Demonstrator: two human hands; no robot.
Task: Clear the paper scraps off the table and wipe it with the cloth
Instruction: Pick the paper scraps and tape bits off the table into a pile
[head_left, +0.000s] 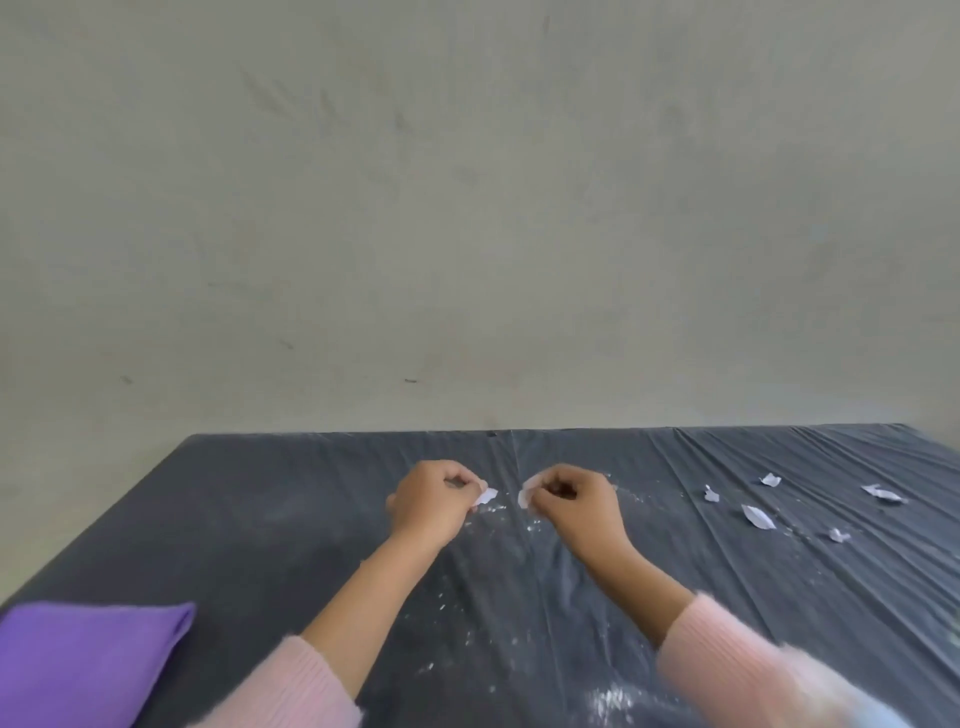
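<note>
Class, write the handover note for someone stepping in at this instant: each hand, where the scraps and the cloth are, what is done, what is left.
Left hand: pinches a white scrap just above the table.
Right hand: pinches a second scrap, close beside the first.
Loose scraps: five lie on the table's right side.
Purple cloth: folded at the near left corner, no hand on it.
White specks: scattered down the middle.
Done: two scraps picked up.
Left: discard those, gather the five, then wipe the specks with the cloth.
</note>
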